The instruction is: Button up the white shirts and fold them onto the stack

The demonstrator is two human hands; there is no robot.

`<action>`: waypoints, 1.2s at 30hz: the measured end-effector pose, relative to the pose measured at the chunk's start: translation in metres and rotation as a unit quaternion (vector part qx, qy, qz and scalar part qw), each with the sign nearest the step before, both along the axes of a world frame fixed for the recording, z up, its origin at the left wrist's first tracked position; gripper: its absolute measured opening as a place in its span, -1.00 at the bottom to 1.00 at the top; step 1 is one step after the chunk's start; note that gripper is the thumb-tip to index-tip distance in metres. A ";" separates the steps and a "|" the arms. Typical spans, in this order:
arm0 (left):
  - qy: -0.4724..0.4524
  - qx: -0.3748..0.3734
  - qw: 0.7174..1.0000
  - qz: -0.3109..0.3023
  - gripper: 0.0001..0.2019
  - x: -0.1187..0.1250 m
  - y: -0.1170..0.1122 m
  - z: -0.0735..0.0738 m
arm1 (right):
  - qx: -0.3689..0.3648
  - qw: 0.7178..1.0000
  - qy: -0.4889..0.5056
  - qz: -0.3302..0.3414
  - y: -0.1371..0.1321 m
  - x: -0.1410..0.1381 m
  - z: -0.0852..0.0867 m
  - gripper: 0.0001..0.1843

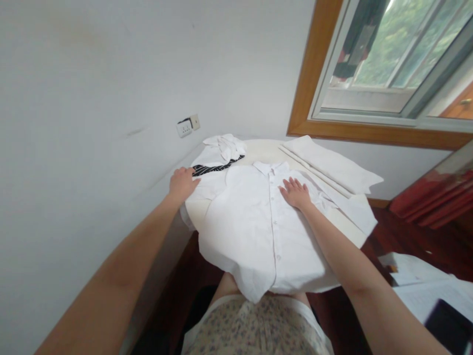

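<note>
White shirt (251, 222): right hand (295, 193) flat on its front, left hand (183, 183) on its sleeve; both grips released.

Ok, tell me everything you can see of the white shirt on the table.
The white shirt lies front up and buttoned on the pale table, collar toward the wall, hem hanging over the near edge. It looks like thin, slightly creased cotton. The right hand lies flat on its chest; the left hand rests on its sleeve.
</note>
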State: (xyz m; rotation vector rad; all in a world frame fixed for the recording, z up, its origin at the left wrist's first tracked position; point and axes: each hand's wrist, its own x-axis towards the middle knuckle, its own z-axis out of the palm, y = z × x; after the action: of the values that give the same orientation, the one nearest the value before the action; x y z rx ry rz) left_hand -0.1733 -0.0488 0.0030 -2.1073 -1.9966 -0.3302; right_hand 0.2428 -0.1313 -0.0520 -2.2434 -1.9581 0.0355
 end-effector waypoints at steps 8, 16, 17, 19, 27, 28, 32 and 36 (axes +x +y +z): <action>0.059 -0.068 0.996 0.026 -0.59 -0.016 0.016 -0.008 | 0.013 1.000 -0.011 0.001 -0.001 0.000 -0.002 -0.30; 0.058 -0.111 0.991 0.049 -0.52 -0.039 0.016 -0.019 | 0.004 1.000 -0.020 0.001 0.001 0.001 -0.004 -0.30; 0.050 -0.113 0.991 0.051 -0.52 -0.043 0.014 -0.022 | 0.005 1.000 -0.018 0.002 0.001 0.001 -0.004 -0.30; 0.038 -0.108 0.992 0.051 -0.51 -0.052 0.009 -0.028 | 0.007 1.000 -0.018 0.003 0.001 0.001 -0.004 -0.30; -0.001 -0.099 0.994 0.039 -0.64 -0.085 -0.008 -0.062 | 0.010 1.000 -0.015 0.005 0.001 0.003 -0.006 -0.30; -0.017 -0.107 0.993 0.047 -0.66 -0.088 -0.008 -0.065 | 0.010 1.000 -0.015 0.004 0.001 0.003 -0.006 -0.30; -0.103 -0.149 0.980 0.085 -0.66 -0.099 -0.006 -0.074 | 0.006 1.000 -0.019 0.002 0.000 0.002 -0.005 -0.30; -0.115 -0.147 0.979 0.087 -0.60 -0.110 -0.014 -0.067 | 0.004 1.000 -0.018 0.003 0.000 0.002 -0.004 -0.30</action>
State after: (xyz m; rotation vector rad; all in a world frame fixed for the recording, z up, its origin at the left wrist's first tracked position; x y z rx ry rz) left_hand -0.2832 -0.0625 -0.0643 -2.1179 -2.4819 -0.2740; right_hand 0.2450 -0.1313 -0.0563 -2.2489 -1.9781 -0.0111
